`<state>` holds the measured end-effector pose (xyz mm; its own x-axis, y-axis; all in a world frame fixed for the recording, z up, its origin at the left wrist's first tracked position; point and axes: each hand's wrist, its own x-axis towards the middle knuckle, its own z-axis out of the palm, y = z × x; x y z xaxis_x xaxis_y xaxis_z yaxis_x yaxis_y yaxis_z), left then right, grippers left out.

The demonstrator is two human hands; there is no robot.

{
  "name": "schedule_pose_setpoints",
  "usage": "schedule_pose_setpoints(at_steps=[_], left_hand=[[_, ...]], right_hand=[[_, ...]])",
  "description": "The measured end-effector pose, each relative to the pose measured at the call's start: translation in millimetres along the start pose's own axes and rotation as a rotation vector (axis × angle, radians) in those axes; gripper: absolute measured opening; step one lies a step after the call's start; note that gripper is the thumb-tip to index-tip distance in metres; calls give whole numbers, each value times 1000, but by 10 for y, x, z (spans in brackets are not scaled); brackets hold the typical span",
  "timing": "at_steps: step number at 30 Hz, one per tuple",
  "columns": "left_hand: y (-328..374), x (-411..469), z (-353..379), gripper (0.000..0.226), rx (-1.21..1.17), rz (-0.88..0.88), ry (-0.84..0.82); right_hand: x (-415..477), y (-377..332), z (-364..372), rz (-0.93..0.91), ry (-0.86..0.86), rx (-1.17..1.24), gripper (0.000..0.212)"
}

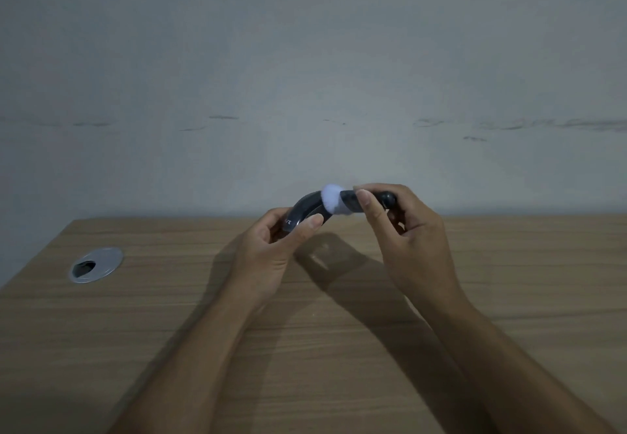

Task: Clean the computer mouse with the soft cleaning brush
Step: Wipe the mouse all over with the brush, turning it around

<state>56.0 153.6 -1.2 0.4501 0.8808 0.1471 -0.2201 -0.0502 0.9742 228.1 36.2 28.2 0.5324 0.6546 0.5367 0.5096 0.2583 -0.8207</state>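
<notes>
My left hand holds a dark grey computer mouse lifted above the desk, thumb on its near side, fingers behind it. My right hand grips the black handle of the soft cleaning brush. The brush points left, and its white bristle tuft presses against the upper end of the mouse. Part of the mouse's lower end is hidden inside my left palm.
A wooden desk spans the lower half, its far edge against a pale wall. A round metal cable grommet sits in the desk at the left. The desk's left corner falls away at the left edge.
</notes>
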Motion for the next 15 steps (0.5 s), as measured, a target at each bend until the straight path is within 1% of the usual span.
schedule_pose_setpoints(at_steps=[2, 4, 5, 7, 9, 11, 13, 15], left_hand=[[-26, 20, -11, 42, 15, -8, -20], [-55, 34, -24, 31, 18, -21, -54], [-75, 42, -33, 27, 24, -27, -73], [-76, 37, -35, 25, 8, -46, -96], [-58, 28, -31, 30, -64, -80, -111], [-45, 30, -39, 40, -124, -116, -112], [-30, 17, -45, 48, -184, -155, -112], [-16, 15, -36, 51, -242, -181, -133]], right_hand=[[-15, -19, 11, -11, 40, -6, 14], [-24, -36, 29, -16, 43, 9, 14], [-28, -41, 36, -14, 32, 18, 15], [-40, -41, 46, -10, -14, 39, 17], [-67, -53, 61, -14, -83, 55, 17], [-86, -66, 73, 4, -136, 73, 14], [-75, -38, 63, 45, -161, 74, 12], [-55, 16, 45, 62, -173, 41, 16]])
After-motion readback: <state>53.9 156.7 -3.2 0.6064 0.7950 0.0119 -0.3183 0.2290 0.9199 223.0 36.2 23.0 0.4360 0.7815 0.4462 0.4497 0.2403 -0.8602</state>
